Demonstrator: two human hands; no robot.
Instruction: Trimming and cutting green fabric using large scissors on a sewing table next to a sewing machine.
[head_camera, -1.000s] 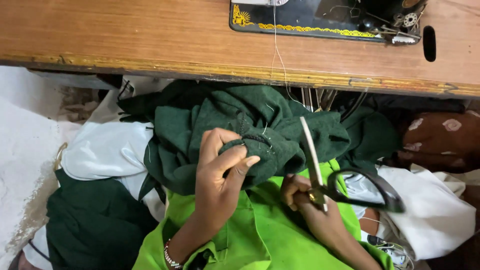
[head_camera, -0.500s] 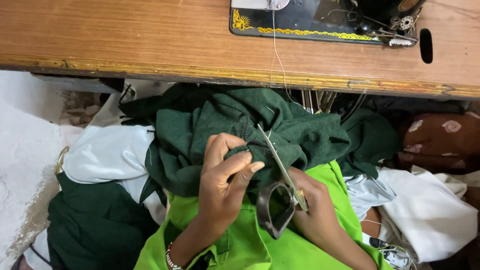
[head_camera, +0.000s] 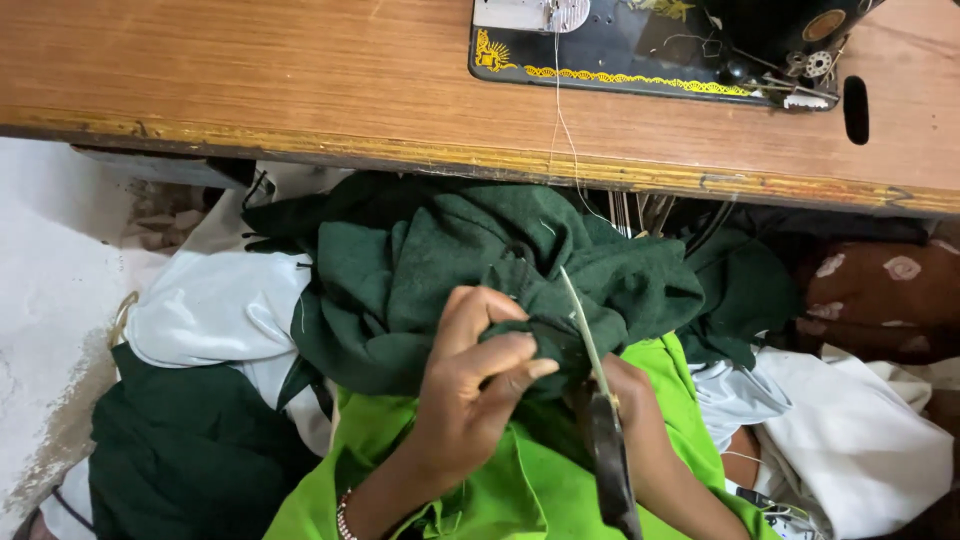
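The desk (head_camera: 300, 90) is bare on the left. Near it, piled green cloth (head_camera: 420, 270) and white cloth (head_camera: 220, 310) block the way.

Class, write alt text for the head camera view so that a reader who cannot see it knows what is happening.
A person's left hand pinches a bunched dark green cloth on their lap while the right hand points scissors at it. Above is a wooden sewing table with a black sewing machine; white cloth lies to the side.
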